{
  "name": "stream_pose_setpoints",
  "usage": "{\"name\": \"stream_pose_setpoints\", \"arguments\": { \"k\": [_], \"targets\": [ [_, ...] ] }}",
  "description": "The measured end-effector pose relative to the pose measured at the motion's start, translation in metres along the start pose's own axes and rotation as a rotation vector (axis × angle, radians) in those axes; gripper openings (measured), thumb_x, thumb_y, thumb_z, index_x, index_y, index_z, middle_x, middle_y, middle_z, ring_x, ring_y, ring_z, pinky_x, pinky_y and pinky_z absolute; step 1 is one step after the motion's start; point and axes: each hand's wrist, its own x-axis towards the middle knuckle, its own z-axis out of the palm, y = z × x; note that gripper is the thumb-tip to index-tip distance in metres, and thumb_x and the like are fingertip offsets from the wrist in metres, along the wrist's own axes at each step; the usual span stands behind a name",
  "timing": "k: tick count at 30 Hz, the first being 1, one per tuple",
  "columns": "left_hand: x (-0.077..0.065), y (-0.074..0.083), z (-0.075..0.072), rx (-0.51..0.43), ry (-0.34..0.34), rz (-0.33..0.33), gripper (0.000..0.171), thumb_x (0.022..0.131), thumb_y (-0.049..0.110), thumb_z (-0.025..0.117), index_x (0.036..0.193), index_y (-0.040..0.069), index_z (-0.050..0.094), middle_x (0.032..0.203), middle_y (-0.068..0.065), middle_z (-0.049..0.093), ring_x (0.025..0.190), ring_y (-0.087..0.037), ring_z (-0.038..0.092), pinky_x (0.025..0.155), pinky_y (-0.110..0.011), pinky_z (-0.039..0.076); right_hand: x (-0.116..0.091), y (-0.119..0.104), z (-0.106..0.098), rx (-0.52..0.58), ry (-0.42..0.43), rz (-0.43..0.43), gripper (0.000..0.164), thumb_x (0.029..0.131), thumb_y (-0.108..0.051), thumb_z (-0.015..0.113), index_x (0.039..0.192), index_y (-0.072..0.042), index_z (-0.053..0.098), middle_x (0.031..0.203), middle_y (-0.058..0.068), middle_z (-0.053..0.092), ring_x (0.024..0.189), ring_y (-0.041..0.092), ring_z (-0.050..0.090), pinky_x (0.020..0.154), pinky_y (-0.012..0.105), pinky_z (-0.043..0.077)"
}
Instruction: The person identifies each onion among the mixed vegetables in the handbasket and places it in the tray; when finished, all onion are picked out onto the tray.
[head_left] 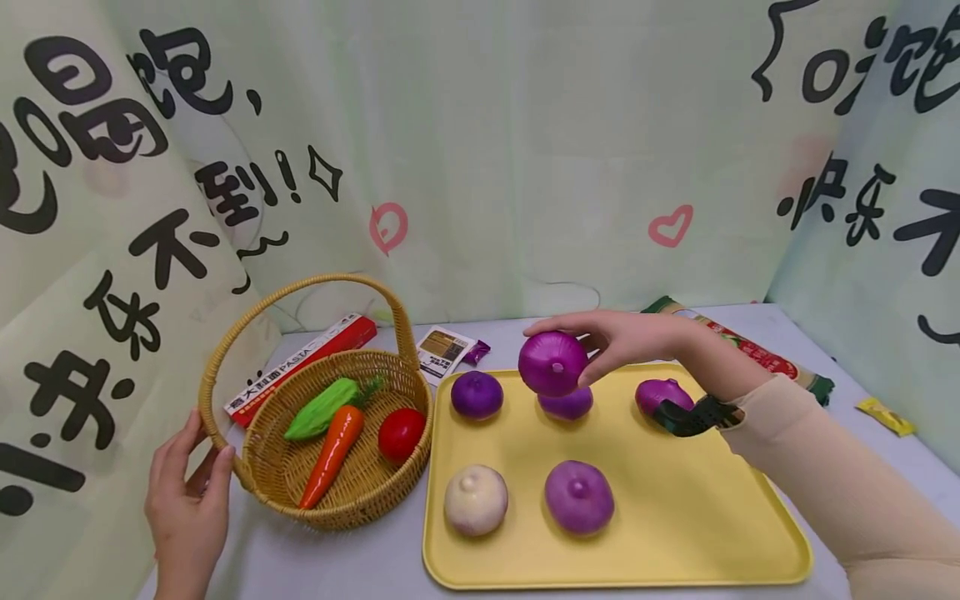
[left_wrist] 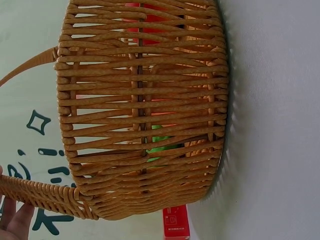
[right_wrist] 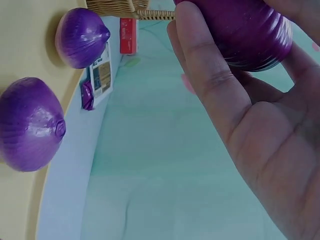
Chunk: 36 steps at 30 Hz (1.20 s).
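My right hand point(head_left: 621, 340) grips a purple onion point(head_left: 553, 363) above the back of the yellow tray point(head_left: 675, 508). In the right wrist view the fingers wrap round that onion point(right_wrist: 245, 35). At the left, my left hand point(head_left: 189, 500) pinches the base of the handle of a wicker basket point(head_left: 352, 518), which stands on the table. Inside the basket lie a green vegetable point(head_left: 324, 408), a carrot point(head_left: 332, 457) and a tomato point(head_left: 401, 435). Seen from the left wrist, the basket's woven side point(left_wrist: 145, 110) fills the view, with a few fingertips point(left_wrist: 20, 220) at the handle.
Several onions stay on the tray: a dark purple one point(head_left: 477, 395), a white one point(head_left: 476, 500), a light purple one point(head_left: 579, 497) and a purple one point(head_left: 663, 395). Behind are a red pasta box point(head_left: 352, 333), a card point(head_left: 442, 354), a green-ended packet point(head_left: 757, 350) and a yellow wrapper point(head_left: 885, 416).
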Motion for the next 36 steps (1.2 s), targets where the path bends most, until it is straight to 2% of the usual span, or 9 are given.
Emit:
{"name": "stream_pose_setpoints", "arguments": {
  "k": [3,8,12,16,22,31,36],
  "targets": [
    [0.000,0.000,0.000,0.009,-0.001,0.001,0.063,0.087,-0.001,0.061,0.139,0.031,0.044,0.125,0.004,0.048,0.115,0.008,0.045,0.085,0.004,0.038,-0.009,0.006,0.002,0.023,0.016,0.008,0.071,0.085,-0.016,0.069,0.146,-0.027,0.033,0.144,0.004,0.042,0.123,0.022,0.053,0.097,0.033,0.054],
    [0.000,0.000,0.000,0.018,0.002,-0.003,0.064,0.087,-0.001,0.062,0.139,0.032,0.044,0.123,0.011,0.048,0.114,0.009,0.045,0.085,0.004,0.038,-0.025,0.017,0.005,0.037,0.047,0.025,0.069,0.087,-0.015,0.066,0.146,-0.026,0.032,0.143,0.005,0.041,0.122,0.019,0.054,0.094,0.034,0.055],
    [0.000,0.000,-0.001,0.011,0.001,-0.008,0.063,0.087,-0.001,0.061,0.139,0.031,0.044,0.122,0.016,0.046,0.114,0.009,0.045,0.085,0.004,0.038,-0.039,0.026,0.007,0.062,0.060,-0.001,0.069,0.088,-0.009,0.064,0.147,-0.018,0.028,0.141,0.008,0.041,0.117,0.021,0.057,0.091,0.037,0.057],
    [0.000,0.000,0.000,0.010,-0.002,-0.016,0.062,0.088,0.001,0.060,0.140,0.031,0.044,0.124,0.008,0.047,0.115,0.007,0.045,0.086,0.003,0.037,-0.054,0.034,0.010,0.069,0.086,-0.029,0.069,0.089,-0.004,0.061,0.147,-0.014,0.026,0.137,0.005,0.045,0.115,0.021,0.058,0.090,0.036,0.057],
    [-0.001,0.001,0.000,0.023,-0.005,-0.028,0.063,0.089,0.001,0.060,0.139,0.034,0.042,0.127,-0.001,0.048,0.116,0.005,0.046,0.087,0.002,0.038,-0.077,0.045,0.015,0.060,0.195,0.036,0.071,0.088,-0.007,0.063,0.147,-0.017,0.026,0.133,-0.003,0.048,0.114,0.014,0.059,0.091,0.029,0.056],
    [-0.001,0.002,0.000,0.019,-0.006,-0.036,0.064,0.089,0.001,0.060,0.139,0.035,0.042,0.126,0.003,0.048,0.116,0.004,0.046,0.087,0.002,0.039,-0.100,0.062,0.026,0.159,0.232,0.029,0.071,0.088,0.000,0.059,0.148,-0.011,0.022,0.131,-0.009,0.046,0.109,0.014,0.061,0.082,0.042,0.060],
    [-0.001,0.002,0.000,0.004,0.002,-0.016,0.064,0.087,-0.002,0.061,0.139,0.032,0.044,0.120,0.022,0.044,0.115,0.007,0.045,0.086,0.003,0.038,-0.109,0.070,0.032,0.146,0.276,0.025,0.071,0.087,0.000,0.060,0.147,-0.009,0.024,0.132,-0.016,0.047,0.112,0.006,0.059,0.084,0.038,0.060]
  ]
}}
